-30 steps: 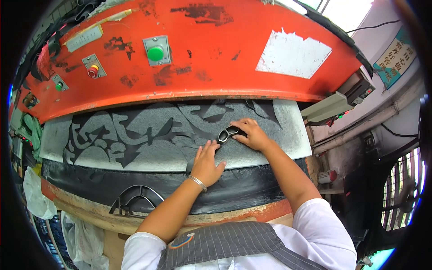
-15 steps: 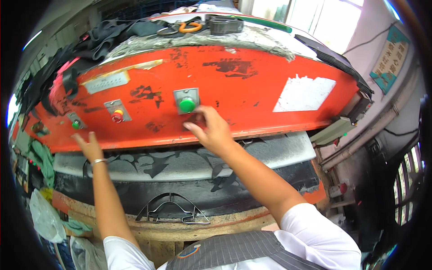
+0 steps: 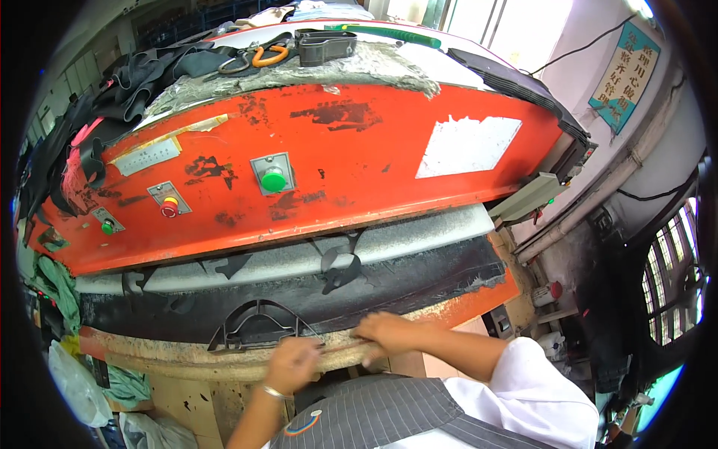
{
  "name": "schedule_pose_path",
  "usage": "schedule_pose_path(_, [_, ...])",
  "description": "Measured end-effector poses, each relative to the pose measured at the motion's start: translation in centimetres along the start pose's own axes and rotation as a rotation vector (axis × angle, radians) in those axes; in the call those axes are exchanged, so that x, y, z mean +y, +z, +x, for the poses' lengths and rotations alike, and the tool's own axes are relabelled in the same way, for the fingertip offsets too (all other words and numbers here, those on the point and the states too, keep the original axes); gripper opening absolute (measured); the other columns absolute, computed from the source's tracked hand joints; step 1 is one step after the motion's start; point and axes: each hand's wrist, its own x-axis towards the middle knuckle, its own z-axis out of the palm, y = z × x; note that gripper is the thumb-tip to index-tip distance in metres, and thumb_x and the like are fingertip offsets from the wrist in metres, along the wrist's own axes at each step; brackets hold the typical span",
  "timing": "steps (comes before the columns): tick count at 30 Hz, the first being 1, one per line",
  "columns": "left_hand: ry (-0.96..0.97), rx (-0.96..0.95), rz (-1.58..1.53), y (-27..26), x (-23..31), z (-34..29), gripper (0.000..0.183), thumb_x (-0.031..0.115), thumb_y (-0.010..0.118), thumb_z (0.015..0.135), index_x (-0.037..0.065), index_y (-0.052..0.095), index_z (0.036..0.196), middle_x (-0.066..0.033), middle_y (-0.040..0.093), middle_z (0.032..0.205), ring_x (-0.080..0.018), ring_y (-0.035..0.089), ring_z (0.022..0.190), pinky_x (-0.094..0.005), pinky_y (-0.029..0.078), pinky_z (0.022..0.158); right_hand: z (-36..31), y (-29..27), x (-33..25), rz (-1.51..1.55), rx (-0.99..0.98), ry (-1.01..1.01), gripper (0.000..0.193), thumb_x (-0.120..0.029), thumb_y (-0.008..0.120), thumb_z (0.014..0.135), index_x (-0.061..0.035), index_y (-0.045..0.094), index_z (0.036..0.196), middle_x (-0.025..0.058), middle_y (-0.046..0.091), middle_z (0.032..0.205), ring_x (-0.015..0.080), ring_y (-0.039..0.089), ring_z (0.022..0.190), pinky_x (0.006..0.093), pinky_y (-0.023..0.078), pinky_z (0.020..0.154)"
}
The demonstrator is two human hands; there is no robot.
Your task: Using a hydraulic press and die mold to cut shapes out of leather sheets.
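Note:
My left hand [image 3: 294,365] is at the front edge of the wooden bed, just below the cutting die [image 3: 263,320], a dark metal strip frame with an arched outline. Its fingers are smeared by motion. To the right of the die, my right hand [image 3: 389,334] lies low over the wooden edge, its fingers partly hidden and blurred; nothing shows in it. The die rests on the front of the black cutting surface [image 3: 404,293]. Behind it, dark cut scraps [image 3: 342,274] lie along the white pad [image 3: 407,241]. Both hands are apart from the buttons.
Overhead spans the red press beam [image 3: 359,157] with a large green button [image 3: 273,179], a red button [image 3: 170,208] and a small green button [image 3: 108,226]. On top lie orange-handled scissors [image 3: 269,56], a black die [image 3: 326,48] and dark material [image 3: 127,82]. Plastic bags [image 3: 75,385] hang at left.
Both hands have left the beam's buttons and come down toward me to the wooden front edge. The view has shifted, and the white pad's scraps lie differently.

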Motion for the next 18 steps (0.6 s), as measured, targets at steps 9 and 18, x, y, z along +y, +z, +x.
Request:
schedule_pose_path(9, [-0.021,-0.129,0.289,8.7,2.6,0.6,0.028,0.026,0.069,0.077,0.005,0.067,0.096,-0.0133,0.064,0.086,-0.0331,0.061,0.083,-0.0415,0.050,0.075,-2.8,4.8,-1.6,-0.187,0.477,0.154,0.030,-0.012,0.071,0.064,-0.0041,0.061,0.090,0.0106,0.058,0.086,0.0298,0.058,0.087,0.0396,0.049,0.075])
schedule_pose_path(18, [-0.086,-0.178,0.282,8.8,3.0,-4.4,0.025,0.028,0.071,0.075,0.005,0.068,0.083,-0.0132,0.063,0.079,-0.0325,0.060,0.077,-0.0411,0.049,0.071,-2.2,-2.3,-1.0,0.056,-0.171,0.237,0.040,-0.028,0.069,0.079,-0.0130,0.063,0.116,0.0171,0.065,0.112,0.0352,0.062,0.103,0.0442,0.050,0.085])
